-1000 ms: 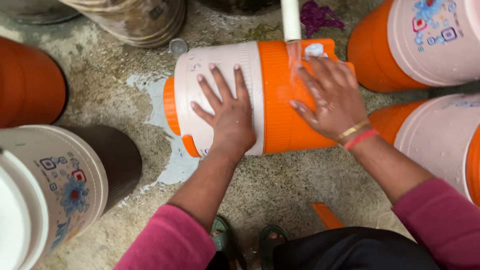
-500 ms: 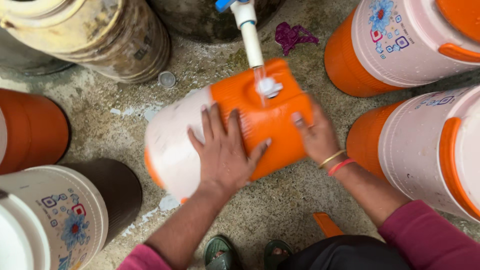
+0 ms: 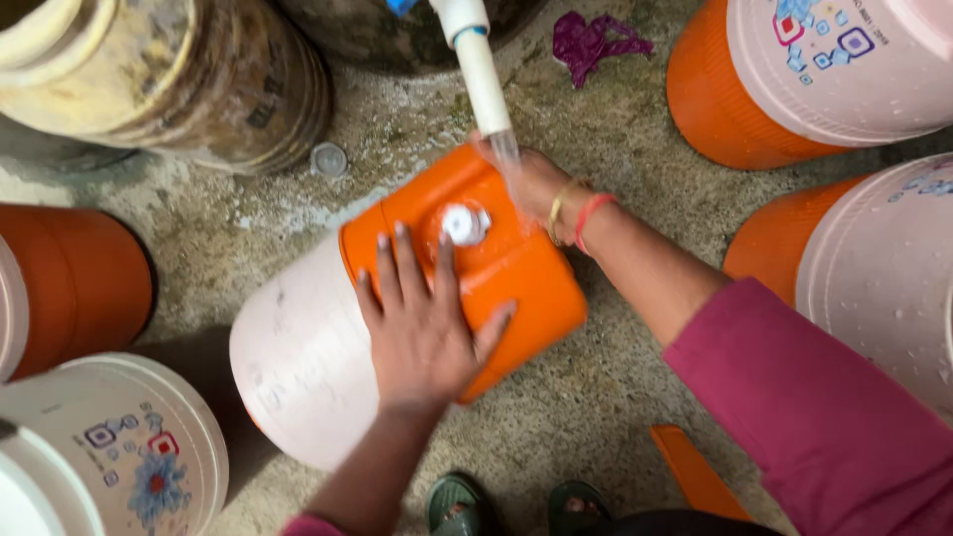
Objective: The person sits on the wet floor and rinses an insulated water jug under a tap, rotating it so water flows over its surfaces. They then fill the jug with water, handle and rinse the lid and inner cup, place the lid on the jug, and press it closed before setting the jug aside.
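Two hands on the orange-and-pale-pink plastic water cooler jug point(image 3: 397, 328), lying on its side on the concrete floor point(image 3: 596, 417) | left hand point(image 3: 427, 328) spread flat on top, right hand point(image 3: 536, 184) behind the orange end, grip unclear | judged: brace firmly, keep the end under the white pipe point(image 3: 478, 69) stream | long axis ran lower-left to upper-right, orange end toward the pipe.

outdoor washing yard, wet concrete floor point(image 3: 596, 397), running tap pipe point(image 3: 481, 69), water coolers point(image 3: 794, 79)
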Motion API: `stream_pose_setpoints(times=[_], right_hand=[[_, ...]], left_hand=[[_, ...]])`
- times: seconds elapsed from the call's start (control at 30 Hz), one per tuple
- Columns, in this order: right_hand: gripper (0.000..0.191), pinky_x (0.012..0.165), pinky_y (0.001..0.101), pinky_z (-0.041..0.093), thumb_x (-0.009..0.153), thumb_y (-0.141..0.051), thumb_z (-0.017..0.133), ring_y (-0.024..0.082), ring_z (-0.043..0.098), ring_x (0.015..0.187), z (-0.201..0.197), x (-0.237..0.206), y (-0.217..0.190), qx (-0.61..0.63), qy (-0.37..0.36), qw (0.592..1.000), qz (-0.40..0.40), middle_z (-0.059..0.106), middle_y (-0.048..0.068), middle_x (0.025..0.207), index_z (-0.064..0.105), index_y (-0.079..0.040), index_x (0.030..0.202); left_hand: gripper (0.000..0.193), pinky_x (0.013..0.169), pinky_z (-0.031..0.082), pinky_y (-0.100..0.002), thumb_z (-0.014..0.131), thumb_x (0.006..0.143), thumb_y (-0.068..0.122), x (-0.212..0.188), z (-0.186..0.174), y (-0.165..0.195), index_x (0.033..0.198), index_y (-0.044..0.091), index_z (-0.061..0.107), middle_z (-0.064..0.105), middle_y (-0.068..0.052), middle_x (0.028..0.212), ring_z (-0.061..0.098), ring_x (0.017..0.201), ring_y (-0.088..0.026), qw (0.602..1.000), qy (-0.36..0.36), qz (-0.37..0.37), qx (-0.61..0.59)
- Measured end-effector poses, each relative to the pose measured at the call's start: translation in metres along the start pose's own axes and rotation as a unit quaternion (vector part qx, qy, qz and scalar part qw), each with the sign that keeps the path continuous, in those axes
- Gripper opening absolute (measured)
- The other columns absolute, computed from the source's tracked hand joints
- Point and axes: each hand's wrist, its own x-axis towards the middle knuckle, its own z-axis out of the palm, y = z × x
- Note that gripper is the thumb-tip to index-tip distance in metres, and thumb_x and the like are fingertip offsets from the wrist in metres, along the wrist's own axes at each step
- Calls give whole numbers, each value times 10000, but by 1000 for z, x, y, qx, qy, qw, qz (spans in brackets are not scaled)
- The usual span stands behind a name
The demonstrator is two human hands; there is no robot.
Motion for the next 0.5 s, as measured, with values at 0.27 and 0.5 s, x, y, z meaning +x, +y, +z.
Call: stream_pose_setpoints(times=[0.27,0.5], right_hand=[[860,1070,436,461,980,-646,448,363,591,1300,11,-18,44,-279,21,925,-258,590,282,1392,397,30,1509],[824,1228,425,293,1075,-523,486,363,359,1527,-7,-62,123,-138,34,870,-473,362,260,1632,190,28,1613]], left_hand=[[919,1159,251,-652,591,831,757,-12,0,-12,1402,39,554,360,-296,1583,329,1481,-445,999,1,15,-42],[714,1174,299,-604,648,854,680,31,-9,-47,1196,54,654,447,-291,1553,405,1462,-452,997,0,55,-54]])
